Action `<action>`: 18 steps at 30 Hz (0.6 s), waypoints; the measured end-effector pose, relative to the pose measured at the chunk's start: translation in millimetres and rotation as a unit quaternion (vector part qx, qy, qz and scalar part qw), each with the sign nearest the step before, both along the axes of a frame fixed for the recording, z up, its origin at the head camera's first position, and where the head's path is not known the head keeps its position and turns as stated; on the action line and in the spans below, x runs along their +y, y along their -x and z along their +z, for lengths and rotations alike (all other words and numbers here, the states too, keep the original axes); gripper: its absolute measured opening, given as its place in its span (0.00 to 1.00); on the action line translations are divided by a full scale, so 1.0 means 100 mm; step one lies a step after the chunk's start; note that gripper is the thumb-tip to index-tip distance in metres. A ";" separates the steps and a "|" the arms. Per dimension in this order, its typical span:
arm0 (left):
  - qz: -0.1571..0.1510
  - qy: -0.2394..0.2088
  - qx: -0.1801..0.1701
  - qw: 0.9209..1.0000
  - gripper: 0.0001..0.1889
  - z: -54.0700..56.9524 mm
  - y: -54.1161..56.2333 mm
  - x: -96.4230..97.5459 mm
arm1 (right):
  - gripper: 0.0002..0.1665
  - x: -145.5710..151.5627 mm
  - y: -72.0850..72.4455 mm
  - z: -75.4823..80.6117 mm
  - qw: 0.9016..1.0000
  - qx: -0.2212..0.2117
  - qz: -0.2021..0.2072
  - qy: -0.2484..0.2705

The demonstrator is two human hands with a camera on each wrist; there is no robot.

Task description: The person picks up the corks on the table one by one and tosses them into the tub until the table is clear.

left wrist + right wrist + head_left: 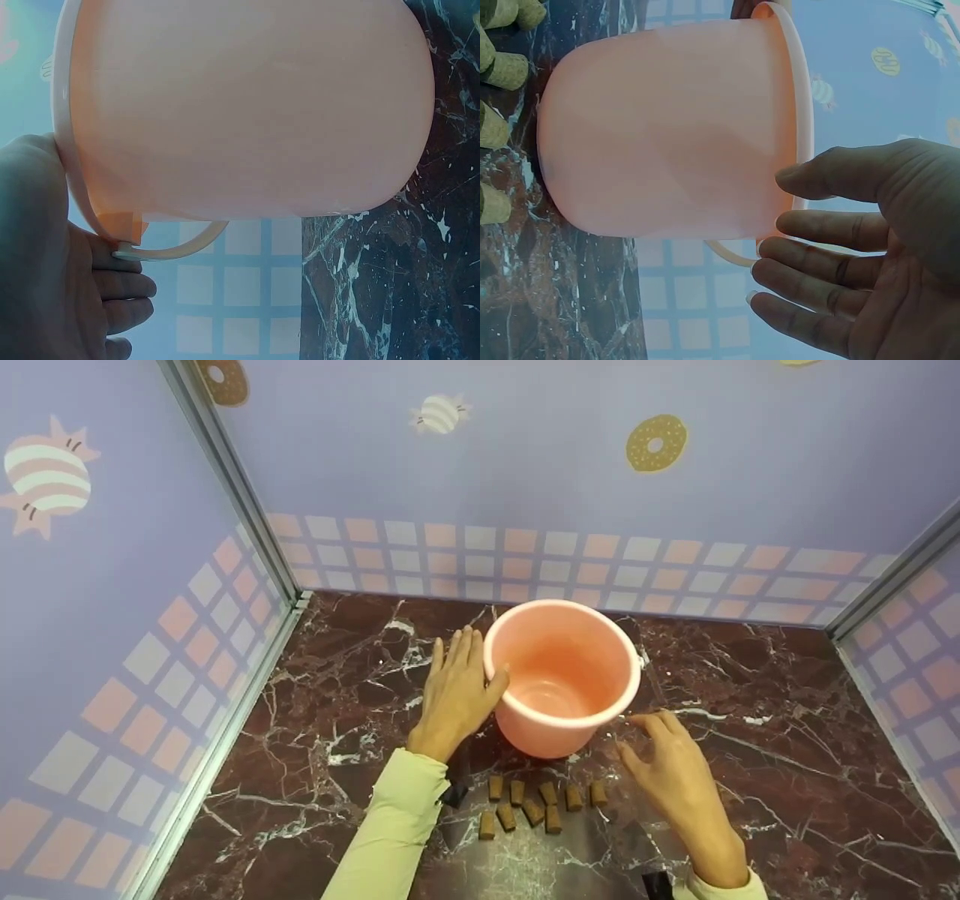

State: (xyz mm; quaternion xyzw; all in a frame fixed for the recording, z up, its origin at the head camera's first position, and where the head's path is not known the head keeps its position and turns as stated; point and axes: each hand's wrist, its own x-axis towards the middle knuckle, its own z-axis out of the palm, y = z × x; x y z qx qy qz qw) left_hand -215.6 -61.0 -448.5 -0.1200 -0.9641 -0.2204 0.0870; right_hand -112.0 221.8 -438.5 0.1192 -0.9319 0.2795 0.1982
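Note:
A pink plastic bucket (559, 735) stands upright on the dark marbled surface, with only its pink bottom showing inside. My left hand (461, 694) touches its left side, fingers extended and the thumb lying at the rim. In the left wrist view, that hand's fingers (124, 292) are beside the end of the bucket's handle (187, 244). To the right of the bucket, my right hand (671, 769) is held apart from it in the head view, fingers loosely bent and holding nothing. Several brown tapered corks (553, 819) lie in front of the bucket, between my forearms.
A purple back wall (525, 472) with candy and doughnut pictures rises close behind the bucket. Side walls border the marbled surface (795, 780) at left and right, with a metal strip (217, 750) along the left edge.

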 end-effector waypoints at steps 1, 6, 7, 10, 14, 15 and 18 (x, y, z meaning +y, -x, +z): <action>0.000 0.000 -0.002 1.000 0.41 0.00 0.00 0.00 | 0.22 0.00 -0.01 -0.01 1.000 -0.003 0.000 0.000; -0.001 0.001 -0.006 1.000 0.41 0.00 0.01 0.01 | 0.24 -0.01 -0.04 -0.06 1.000 -0.023 0.001 0.004; -0.001 0.002 -0.006 1.000 0.41 0.00 0.01 0.01 | 0.24 -0.01 -0.04 -0.07 1.000 -0.027 0.000 0.004; -0.002 0.006 -0.005 1.000 0.41 0.00 0.01 0.00 | 0.27 -0.02 -0.06 -0.10 0.999 -0.037 -0.006 0.004; -0.002 0.002 -0.001 1.000 0.41 0.00 0.00 0.00 | 0.29 -0.02 -0.09 -0.16 0.998 -0.058 -0.013 0.002; -0.001 0.000 0.003 1.000 0.41 -0.01 0.00 0.00 | 0.29 -0.02 -0.10 -0.17 0.998 -0.065 -0.014 0.002; -0.001 -0.010 0.013 1.000 0.40 -0.01 0.00 -0.01 | 0.29 -0.03 -0.13 -0.21 0.997 -0.082 -0.015 0.004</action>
